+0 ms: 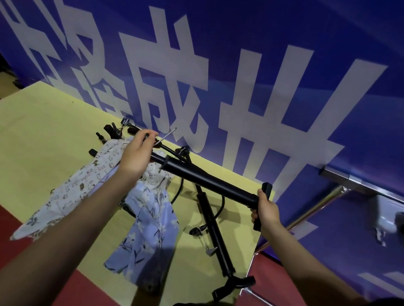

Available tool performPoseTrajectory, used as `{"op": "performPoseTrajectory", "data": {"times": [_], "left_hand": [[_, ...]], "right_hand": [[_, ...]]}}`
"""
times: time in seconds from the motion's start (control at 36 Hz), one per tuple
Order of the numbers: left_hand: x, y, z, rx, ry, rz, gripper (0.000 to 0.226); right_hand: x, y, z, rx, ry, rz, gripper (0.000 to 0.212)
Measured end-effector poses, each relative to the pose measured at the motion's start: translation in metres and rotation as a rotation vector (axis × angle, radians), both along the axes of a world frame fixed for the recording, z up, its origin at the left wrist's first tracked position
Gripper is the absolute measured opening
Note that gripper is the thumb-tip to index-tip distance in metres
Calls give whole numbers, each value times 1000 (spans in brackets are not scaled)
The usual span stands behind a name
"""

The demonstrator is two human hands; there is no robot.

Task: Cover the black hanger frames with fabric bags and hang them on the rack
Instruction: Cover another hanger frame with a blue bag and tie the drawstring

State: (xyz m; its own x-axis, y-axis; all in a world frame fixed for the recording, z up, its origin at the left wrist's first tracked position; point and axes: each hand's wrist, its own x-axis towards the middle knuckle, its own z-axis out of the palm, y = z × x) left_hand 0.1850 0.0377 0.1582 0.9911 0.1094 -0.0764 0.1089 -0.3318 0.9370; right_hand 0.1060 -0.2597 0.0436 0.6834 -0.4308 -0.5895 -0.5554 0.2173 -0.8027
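Black hanger frame (207,180) held above the yellow table (32,137), left hand (135,155) pinching its hook end, right hand (266,209) gripping the end bar; risk: dangling clips may snag the fabric bags (146,222) or second frame (214,233) below, dragging them off.

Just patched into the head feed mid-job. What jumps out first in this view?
A black hanger frame is held up across the middle of the view, the left hand gripping its far end near the metal hook and the right hand gripping its T-shaped end. Below lie two floral fabric bags and another black frame on the yellow table, with a blue banner bearing large white characters behind.
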Motion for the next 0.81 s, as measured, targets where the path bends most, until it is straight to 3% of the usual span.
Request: {"op": "performPoseTrajectory", "data": {"times": [0.28,0.31,0.39,0.44,0.56,0.67,0.81], "left_hand": [[-9,8,-15,181,-37,70,32],[-10,10,-14,63,-9,81,34],[-16,14,-10,-526,64,174,49],[-23,8,-9,-739,111,200,54],[-41,-31,-7,-775,283,85,53],[-41,-44,-2,-1054,246,159,26],[-33,-30,8,-1092,187,200,16]], "right_hand": [[6,15,20,30,-62,100,36],[7,15,23,43,-76,108,37],[9,19,29,97,-86,116,38],[9,27,33,148,-85,117,38],[11,50,44,220,-197,167,31],[10,63,50,260,-347,329,26],[8,51,56,602,-484,333,59]]}}
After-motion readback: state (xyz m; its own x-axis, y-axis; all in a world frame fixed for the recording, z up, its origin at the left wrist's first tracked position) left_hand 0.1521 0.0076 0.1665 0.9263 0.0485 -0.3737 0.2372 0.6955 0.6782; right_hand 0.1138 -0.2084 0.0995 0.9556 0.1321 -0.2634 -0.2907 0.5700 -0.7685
